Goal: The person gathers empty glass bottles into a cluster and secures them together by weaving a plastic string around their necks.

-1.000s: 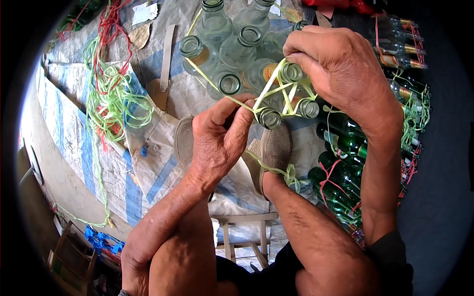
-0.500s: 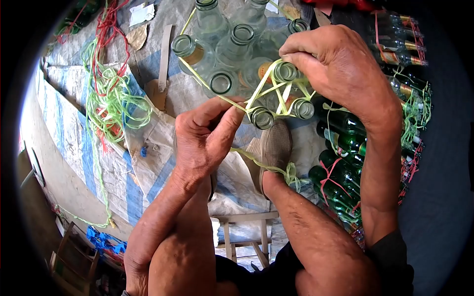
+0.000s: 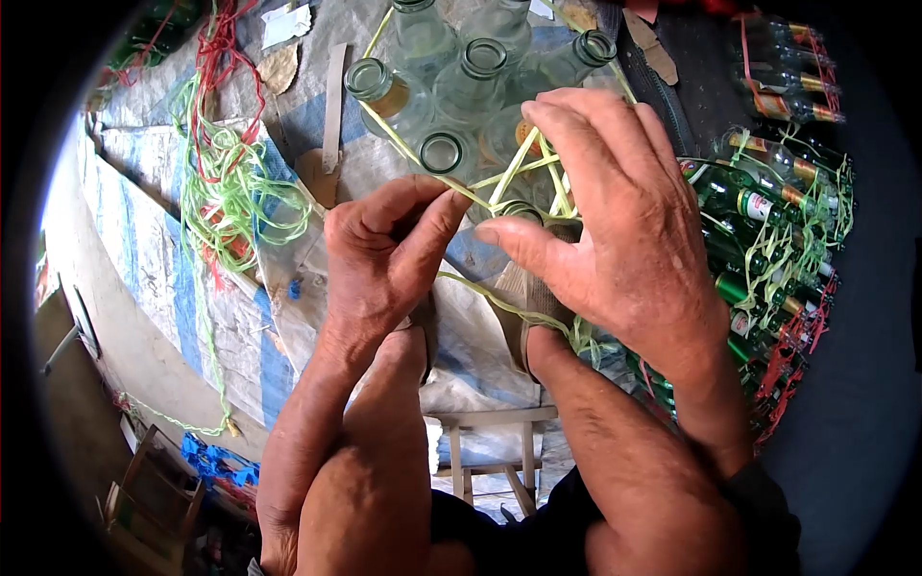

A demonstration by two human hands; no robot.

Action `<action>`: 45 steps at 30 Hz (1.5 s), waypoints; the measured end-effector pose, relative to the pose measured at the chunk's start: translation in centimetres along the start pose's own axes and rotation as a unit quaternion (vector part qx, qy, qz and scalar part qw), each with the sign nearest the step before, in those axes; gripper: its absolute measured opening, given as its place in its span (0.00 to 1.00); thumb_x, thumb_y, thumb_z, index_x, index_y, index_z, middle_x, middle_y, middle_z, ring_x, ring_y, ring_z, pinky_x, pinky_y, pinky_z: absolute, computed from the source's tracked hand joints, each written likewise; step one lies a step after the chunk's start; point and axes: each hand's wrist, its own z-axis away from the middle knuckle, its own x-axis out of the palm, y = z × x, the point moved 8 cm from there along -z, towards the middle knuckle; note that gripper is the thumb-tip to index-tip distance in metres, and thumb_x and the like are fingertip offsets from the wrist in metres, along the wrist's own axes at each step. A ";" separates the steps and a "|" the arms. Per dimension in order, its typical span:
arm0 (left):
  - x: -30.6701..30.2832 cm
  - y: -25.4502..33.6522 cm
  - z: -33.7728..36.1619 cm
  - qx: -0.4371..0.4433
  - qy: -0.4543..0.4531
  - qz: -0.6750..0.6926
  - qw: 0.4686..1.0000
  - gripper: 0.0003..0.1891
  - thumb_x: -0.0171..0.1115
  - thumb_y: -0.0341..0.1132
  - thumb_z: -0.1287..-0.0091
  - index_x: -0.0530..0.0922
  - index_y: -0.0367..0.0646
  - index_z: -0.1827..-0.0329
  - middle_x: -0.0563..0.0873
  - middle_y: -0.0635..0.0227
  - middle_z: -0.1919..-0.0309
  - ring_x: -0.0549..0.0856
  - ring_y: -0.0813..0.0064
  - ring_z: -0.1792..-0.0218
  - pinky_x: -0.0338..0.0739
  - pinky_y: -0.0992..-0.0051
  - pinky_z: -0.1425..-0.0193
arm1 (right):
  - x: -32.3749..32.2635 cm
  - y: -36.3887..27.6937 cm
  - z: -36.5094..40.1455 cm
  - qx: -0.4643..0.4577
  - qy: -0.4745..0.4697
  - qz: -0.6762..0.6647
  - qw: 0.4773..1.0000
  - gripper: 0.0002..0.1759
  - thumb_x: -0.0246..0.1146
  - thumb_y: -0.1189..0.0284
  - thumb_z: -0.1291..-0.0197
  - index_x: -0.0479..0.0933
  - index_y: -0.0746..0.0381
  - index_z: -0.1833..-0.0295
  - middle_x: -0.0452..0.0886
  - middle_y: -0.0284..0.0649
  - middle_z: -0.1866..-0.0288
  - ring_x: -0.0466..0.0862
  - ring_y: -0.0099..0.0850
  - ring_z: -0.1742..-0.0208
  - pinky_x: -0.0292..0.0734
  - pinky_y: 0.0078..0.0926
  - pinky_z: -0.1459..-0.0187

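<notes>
A cluster of clear glass bottles [image 3: 467, 96] stands upright, bound at the necks by a yellow-green plastic string [image 3: 513, 170] that crosses between the front ones. Pinched between thumb and forefinger of my left hand [image 3: 384, 252] is that string, just left of the nearest bottle mouth. My right hand [image 3: 624, 216] is open, thumb and fingers apart, above the front right bottles. It covers most of those necks, so I cannot see whether it touches them. A loose tail of string [image 3: 509, 305] runs below my left hand towards my shoe.
Bundled green bottles [image 3: 744, 206] lie on the right, tied with green and red string. A tangle of green string [image 3: 230, 192] and red string [image 3: 219, 62] lies on the left. The woven sheet [image 3: 230, 331] covers the floor. A wooden stool [image 3: 490, 419] is between my legs.
My right hand has let go of the string near a front bottle's neck, opened, and come down and left towards me. My left hand keeps its pinch on the string.
</notes>
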 end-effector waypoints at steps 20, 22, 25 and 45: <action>-1.9 4.0 -0.8 0.086 -0.028 -0.164 0.982 0.04 0.75 0.25 0.29 0.91 0.36 0.54 0.91 0.66 0.71 0.86 0.83 0.71 0.80 0.78 0.63 | 1.5 -0.7 -0.4 0.039 0.095 0.043 0.994 0.23 0.79 0.69 0.56 0.78 0.64 0.56 0.76 0.45 0.49 0.76 0.45 0.48 0.77 0.46 0.44; -2.1 4.7 -1.0 0.102 -0.038 -0.207 0.972 0.04 0.74 0.25 0.30 0.91 0.37 0.55 0.90 0.64 0.72 0.86 0.81 0.72 0.80 0.77 0.64 | 1.6 -0.7 -0.3 0.038 0.097 0.041 0.994 0.22 0.78 0.70 0.56 0.78 0.64 0.57 0.75 0.46 0.50 0.75 0.45 0.48 0.77 0.46 0.45; -2.1 6.0 -1.2 0.143 -0.039 -0.233 0.961 0.04 0.75 0.25 0.31 0.90 0.37 0.56 0.89 0.60 0.74 0.87 0.73 0.75 0.80 0.73 0.68 | 1.5 -0.6 -0.3 0.039 0.098 0.042 0.994 0.21 0.77 0.71 0.56 0.77 0.65 0.57 0.75 0.47 0.50 0.75 0.45 0.48 0.76 0.46 0.45; 2.5 13.3 -6.1 0.392 -0.271 -0.463 0.747 0.07 0.79 0.26 0.38 0.89 0.41 0.59 0.91 0.61 0.67 0.91 0.58 0.70 0.85 0.65 0.67 | 1.8 -0.2 -0.1 0.045 0.097 0.017 0.994 0.24 0.76 0.73 0.56 0.76 0.66 0.53 0.74 0.47 0.50 0.75 0.46 0.48 0.74 0.45 0.47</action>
